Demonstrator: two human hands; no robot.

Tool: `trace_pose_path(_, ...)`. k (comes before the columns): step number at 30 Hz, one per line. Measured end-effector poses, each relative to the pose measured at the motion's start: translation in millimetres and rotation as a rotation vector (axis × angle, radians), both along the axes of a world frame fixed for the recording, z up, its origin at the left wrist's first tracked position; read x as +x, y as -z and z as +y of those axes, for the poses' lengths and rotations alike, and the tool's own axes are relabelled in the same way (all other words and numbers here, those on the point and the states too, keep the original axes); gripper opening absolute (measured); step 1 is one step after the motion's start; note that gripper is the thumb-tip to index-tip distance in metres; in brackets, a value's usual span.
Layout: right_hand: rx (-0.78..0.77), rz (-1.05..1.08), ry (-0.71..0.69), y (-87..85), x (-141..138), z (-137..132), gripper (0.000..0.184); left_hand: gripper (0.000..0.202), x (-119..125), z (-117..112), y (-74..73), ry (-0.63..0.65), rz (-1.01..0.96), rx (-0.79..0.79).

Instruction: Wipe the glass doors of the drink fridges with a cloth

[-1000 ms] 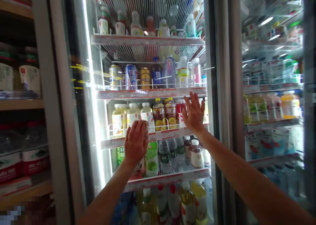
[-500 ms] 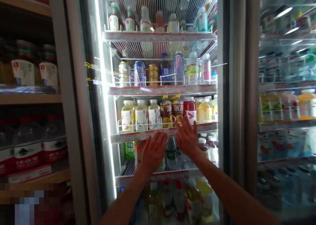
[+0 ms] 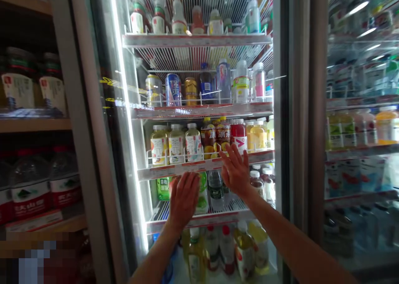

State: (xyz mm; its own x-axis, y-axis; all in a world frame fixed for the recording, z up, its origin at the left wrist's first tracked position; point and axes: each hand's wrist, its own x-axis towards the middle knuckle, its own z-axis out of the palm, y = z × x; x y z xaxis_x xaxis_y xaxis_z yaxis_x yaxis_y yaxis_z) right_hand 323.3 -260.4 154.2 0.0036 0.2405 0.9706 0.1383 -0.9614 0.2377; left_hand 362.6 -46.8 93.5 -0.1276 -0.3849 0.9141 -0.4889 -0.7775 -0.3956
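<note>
Both my hands lie flat against the glass door (image 3: 131,159) of a lit drinks cooler. My left hand (image 3: 183,198) is open with its fingers close together, pressed over the shelf of green-labelled and dark water bottles (image 3: 215,190). My right hand (image 3: 235,171) is open with fingers spread, just right of the left, below the shelf of yellow, orange and red juice bottles (image 3: 193,142). Neither hand holds anything. Cans and bottles (image 3: 190,90) fill the shelf above.
A grey door frame (image 3: 289,109) divides this cooler from a second glass-door cooler (image 3: 358,130) at the right. At the left, wooden shelves (image 3: 34,125) carry large water bottles (image 3: 29,184). More bottles (image 3: 218,250) stand on the cooler's bottom shelf.
Both hands slid down the glass and drew closer together; the right hand came left from the door's right edge. The view shifted slightly.
</note>
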Motion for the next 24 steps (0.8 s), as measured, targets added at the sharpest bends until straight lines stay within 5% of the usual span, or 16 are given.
trace_pose_path(3,-0.003,0.000,-0.007,0.3,-0.1,-0.9,0.053,0.063,5.8,30.1,6.3,-0.043,0.006,-0.082)
trace_pose_path(6,0.004,-0.022,-0.013,0.7,1.5,0.1,0.053,0.062,15.0,64.1,4.0,-0.082,0.025,-0.377)
trace_pose_path(9,0.007,-0.044,-0.029,1.0,3.1,1.2,0.052,0.060,16.1,52.8,-6.0,-0.045,0.005,-0.472)
trace_pose_path(14,-0.004,-0.031,-0.039,0.2,1.2,-0.2,0.048,0.059,6.6,0.5,-21.3,0.048,-0.007,-0.175)
trace_pose_path(17,-0.011,-0.019,-0.051,-0.6,-0.1,-0.9,0.045,0.057,10.3,25.7,-24.0,0.014,-0.025,-0.184)
trace_pose_path(21,-0.013,-0.037,-0.071,-1.0,0.6,1.1,0.042,0.057,21.5,79.9,-30.2,-0.049,0.015,-0.572)
trace_pose_path(24,0.001,-0.046,-0.078,-1.2,1.3,2.7,0.042,0.057,20.0,69.9,-38.6,-0.022,0.023,-0.652)
